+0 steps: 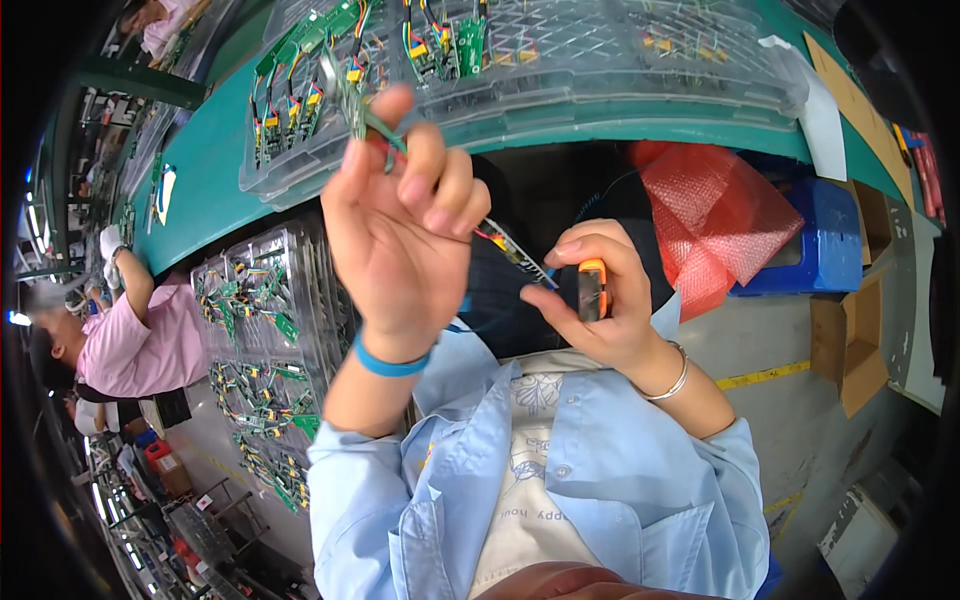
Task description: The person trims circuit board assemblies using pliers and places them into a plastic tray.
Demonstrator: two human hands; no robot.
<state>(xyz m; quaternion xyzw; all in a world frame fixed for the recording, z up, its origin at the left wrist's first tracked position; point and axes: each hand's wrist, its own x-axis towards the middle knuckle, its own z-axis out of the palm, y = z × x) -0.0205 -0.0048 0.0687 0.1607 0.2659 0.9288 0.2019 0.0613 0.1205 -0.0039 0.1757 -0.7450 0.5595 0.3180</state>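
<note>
In front of my chest my left hand (408,215), with a blue band at the wrist, is raised with bent fingers. Its thumb and index finger pinch a green circuit board (350,98) with wires, partly blurred. A narrow board strip (514,254) with yellow parts and wires reaches from behind the left fingers toward the right fingertips; whether it joins the green board is hidden. Curled round an orange-and-black tool (592,290), my right hand (622,310) has its thumb and index tips close to the strip's end; the tool's working end cannot be made out.
Clear plastic trays (560,90) with wired boards lie on the green bench (205,150). More board trays (265,365) stand at my left. To the right are red bubble wrap (710,215), a blue bin (825,235) and a cardboard box (850,345). A pink-sleeved person (150,345) works at far left.
</note>
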